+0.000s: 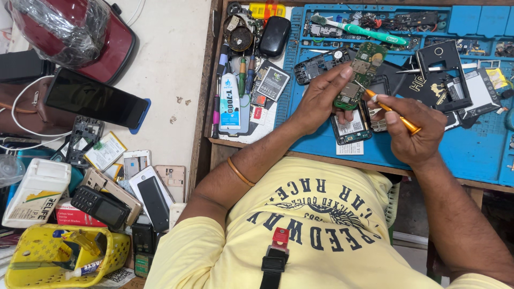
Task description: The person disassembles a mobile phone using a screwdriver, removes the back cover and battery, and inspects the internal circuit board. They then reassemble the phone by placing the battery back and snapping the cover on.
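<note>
My left hand (320,97) holds a green phone circuit board (360,75) upright above the blue work mat (471,155). My right hand (415,126) grips an orange-handled screwdriver (393,111), whose tip touches the lower part of the board. Under the board lies an opened phone body (350,128) with a white label. A black phone frame (318,65) lies just behind my left hand.
A tube of glue (230,101), batteries (272,80) and a black oval case (274,35) lie left of the mat. A green toothbrush (364,31) lies at the back. Several phones (152,195), a yellow basket (64,257) and a dark screen (96,99) cover the floor at left.
</note>
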